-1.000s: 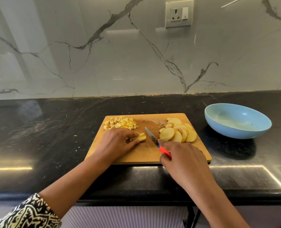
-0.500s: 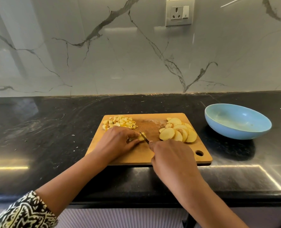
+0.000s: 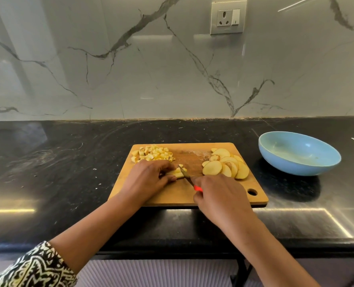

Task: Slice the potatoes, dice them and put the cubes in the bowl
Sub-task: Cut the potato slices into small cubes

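Nearest the front edge of the black counter (image 3: 68, 183), the right hand (image 3: 219, 195) is wrapped around a red-handled knife (image 3: 189, 179), its blade angled away toward the middle of the wooden cutting board (image 3: 172, 195). Just beside it, the left hand (image 3: 147, 179) curls its fingertips down on a small stack of potato strips (image 3: 179, 172), pinning them where the blade meets them. The step in hand looks like dicing: crosswise cuts through the pinned strips. The next move calls for drawing the holding fingers back a little from the edge and bringing the blade straight down, keeping the cubes even.

Farther on, a fan of round potato slices (image 3: 225, 165) lies toward the board's far right corner, not yet diced, and a heap of potato cubes (image 3: 153, 155) sits at the far left corner. Off the board's right edge, well apart on the counter, the blue bowl (image 3: 327, 160) stands upright and holds no cubes, so the transfer is not yet begun.
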`<state>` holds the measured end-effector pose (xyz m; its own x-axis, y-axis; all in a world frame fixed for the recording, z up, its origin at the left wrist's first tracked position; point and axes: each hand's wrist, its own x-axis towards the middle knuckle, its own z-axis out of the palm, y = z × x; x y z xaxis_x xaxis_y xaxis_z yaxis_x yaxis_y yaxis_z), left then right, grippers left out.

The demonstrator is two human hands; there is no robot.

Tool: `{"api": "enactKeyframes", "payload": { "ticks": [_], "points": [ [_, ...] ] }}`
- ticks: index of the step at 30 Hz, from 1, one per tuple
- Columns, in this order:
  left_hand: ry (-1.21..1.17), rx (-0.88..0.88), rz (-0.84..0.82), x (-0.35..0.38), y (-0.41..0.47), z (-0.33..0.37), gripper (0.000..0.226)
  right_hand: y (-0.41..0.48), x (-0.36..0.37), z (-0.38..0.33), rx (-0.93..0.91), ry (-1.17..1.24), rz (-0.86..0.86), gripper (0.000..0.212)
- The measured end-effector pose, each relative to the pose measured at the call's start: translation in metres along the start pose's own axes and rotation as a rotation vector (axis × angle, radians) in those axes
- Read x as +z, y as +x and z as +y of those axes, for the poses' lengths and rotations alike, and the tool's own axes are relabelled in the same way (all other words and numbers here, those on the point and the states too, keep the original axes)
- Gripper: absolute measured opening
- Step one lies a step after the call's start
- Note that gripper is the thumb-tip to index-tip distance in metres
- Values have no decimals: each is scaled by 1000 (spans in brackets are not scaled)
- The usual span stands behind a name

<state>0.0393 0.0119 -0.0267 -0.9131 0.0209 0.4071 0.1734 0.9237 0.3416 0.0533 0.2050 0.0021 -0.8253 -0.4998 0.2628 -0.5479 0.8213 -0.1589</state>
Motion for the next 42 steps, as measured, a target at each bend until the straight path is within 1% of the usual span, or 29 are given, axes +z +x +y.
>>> {"api": "enactKeyframes", "payload": {
  "ticks": [2,7,11,19,24,30,36,42],
  "points": [
    [-13,-20,-1,0,-1,2,33,1,-1,0,26,34,0,35],
    [43,-37,4,0,-1,5,34,-21,-6,3,-51,0,-9,36],
    [81,-42,-2,1,-1,7,35,-34,-13,3,-45,-10,-45,37],
    [76,-52,-25,0,0,7,34,-5,11,-2,-38,-80,41,30],
    [60,-49,1,1,-1,7,33,17,16,-4,-33,-59,81,24],
    [34,-46,11,1,-2,6,35,13,8,11,42,-12,126,40],
    [48,-26,8,-1,-2,8,36,-15,10,4,-1,73,149,42],
    [74,-9,10,-1,-1,8,37,-18,8,1,13,72,83,44]
  ]
}}
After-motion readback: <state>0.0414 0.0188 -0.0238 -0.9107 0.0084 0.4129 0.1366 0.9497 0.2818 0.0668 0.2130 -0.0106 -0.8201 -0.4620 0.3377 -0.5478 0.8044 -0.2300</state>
